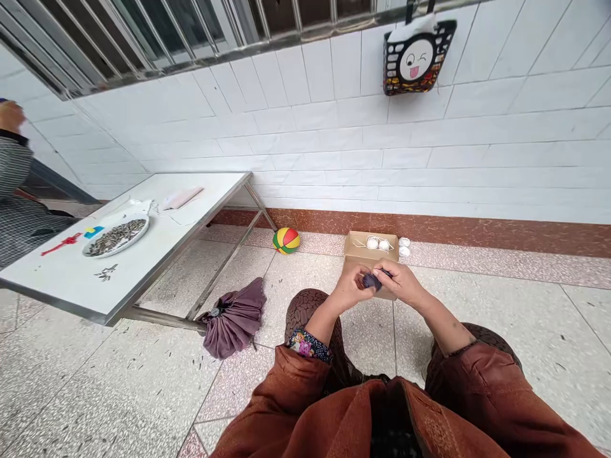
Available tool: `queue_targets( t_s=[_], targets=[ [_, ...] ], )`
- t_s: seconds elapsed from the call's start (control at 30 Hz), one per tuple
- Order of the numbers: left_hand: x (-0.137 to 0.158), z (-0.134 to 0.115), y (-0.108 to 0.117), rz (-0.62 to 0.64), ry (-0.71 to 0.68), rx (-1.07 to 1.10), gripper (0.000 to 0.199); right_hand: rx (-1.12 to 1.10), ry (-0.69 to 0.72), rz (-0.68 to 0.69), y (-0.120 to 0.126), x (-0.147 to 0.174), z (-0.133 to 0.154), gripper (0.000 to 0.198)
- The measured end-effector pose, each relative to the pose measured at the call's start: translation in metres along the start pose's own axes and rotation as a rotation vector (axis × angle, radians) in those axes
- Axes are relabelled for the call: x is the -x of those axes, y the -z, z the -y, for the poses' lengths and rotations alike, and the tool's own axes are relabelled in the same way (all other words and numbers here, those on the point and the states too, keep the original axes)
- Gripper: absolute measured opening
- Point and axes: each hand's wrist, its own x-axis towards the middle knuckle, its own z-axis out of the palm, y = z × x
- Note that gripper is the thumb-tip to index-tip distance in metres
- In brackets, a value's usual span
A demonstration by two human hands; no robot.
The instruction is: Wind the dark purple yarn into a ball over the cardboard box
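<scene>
- Fingers of left hand (352, 287) and right hand (400, 278) bent in close, gap narrow, both holding one dark bundle (371, 281); exact grip partly hidden.
- Wall (305, 127): white tile, brown strip along the base.
- Floor (520, 331): speckled tiles, dark bits scattered, mostly left side.
- Window (191, 28): metal bars, top left.
- Table (162, 248): left, white top, metal frame.
- Jacket (305, 420): wearer's, rust-brown; patterned knees (310, 312) apart below the hands.
- Co-worker (19, 216): far left edge, behind table, checked clothing, cut off by the frame.
- Cloth (233, 321): purple, gathered, on floor by the table leg.
- Box (358, 239): cardboard, open, near wall base, partly covered by the hands.
- Basket (391, 60): black, winking face on front, hung on wall upper right.
- Plate (146, 230): white, on table, heaped with seeds (117, 236).
- Ball (286, 240): red, yellow, green; on floor near wall.
- Pouch (184, 198): pink, flat on table.
- Red thing (62, 243): on table, left of plate.
- White balls (378, 243): two inside box with string; two more white pieces (404, 247) just right of it.
- Bundle: between the hands, seen against the box's near part; height above it unclear.
</scene>
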Motion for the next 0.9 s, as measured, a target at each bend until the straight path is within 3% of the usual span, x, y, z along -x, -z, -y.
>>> queue_targets(
  t_s=[0.1, 0.27, 0.37, 0.53, 0.63, 0.8, 0.9],
  targets=[
    [0.004, 0.001, -0.001, 0.113, 0.035, 0.183, 0.059, -0.022, -0.091, -0.092, -0.009, 0.000, -0.015, 0.041],
    [0.007, -0.002, 0.000, 0.053, 0.091, 0.487, 0.071, -0.114, -0.209, -0.145, -0.026, 0.013, -0.028, 0.043],
    [0.005, -0.004, 0.004, -0.034, 0.079, 0.604, 0.072, -0.206, -0.271, -0.143, -0.028, 0.018, -0.033, 0.041],
    [-0.002, -0.003, 0.015, -0.296, -0.057, 0.706, 0.053, -0.421, -0.384, -0.083, -0.024, 0.028, -0.039, 0.052],
    [-0.004, -0.004, 0.020, -0.355, -0.086, 0.773, 0.047, -0.392, -0.304, 0.082, -0.016, 0.036, -0.031, 0.056],
    [-0.007, -0.007, 0.023, -0.505, -0.098, 0.831, 0.038, -0.259, 0.016, 0.492, 0.001, 0.052, -0.003, 0.055],
    [-0.008, -0.005, 0.022, -0.518, -0.071, 0.775, 0.043, -0.167, 0.189, 0.555, 0.008, 0.058, 0.018, 0.049]
  ],
)
